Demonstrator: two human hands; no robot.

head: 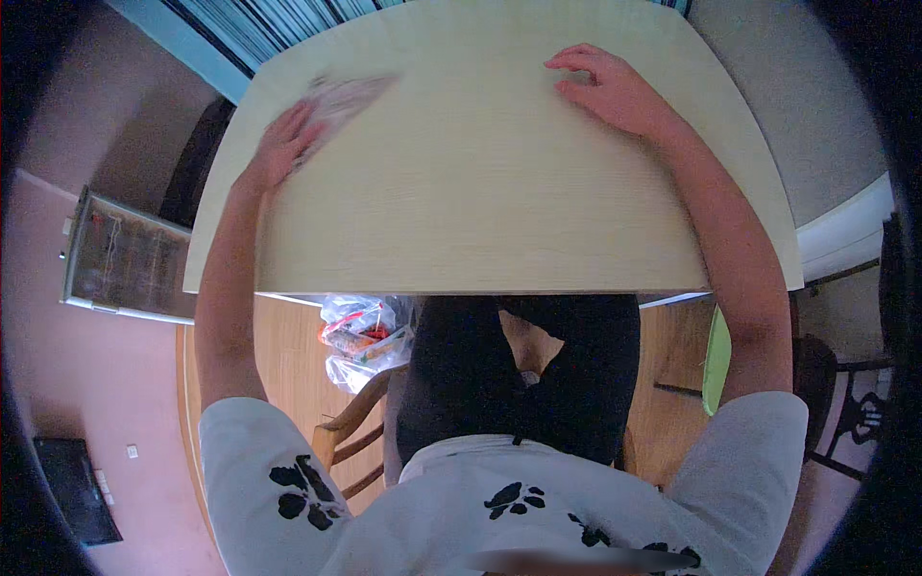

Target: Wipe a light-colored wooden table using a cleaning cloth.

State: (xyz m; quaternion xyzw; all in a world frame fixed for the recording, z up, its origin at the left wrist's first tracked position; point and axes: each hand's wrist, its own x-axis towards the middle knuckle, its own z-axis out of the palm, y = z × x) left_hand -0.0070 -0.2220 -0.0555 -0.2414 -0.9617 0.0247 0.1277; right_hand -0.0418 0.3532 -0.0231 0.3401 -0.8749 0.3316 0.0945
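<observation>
A thin, see-through piece that looks like plastic film point(353, 99) is at the left side of the pale wooden table point(475, 209), blurred by motion. My left hand point(281, 147) has its fingers and thumb on the left edge of this film; blur hides the exact grip. Over the table's far right part, my right hand point(605, 90) is empty. Its fingers are bent, with a gap between thumb and forefinger.
Below the table's front edge, clear plastic bags point(367, 338) with colourful contents lie at the left. A wooden chair point(356, 425) is beneath me. Striped fabric point(288, 25) borders the far edge. At the right stands a green panel point(717, 360).
</observation>
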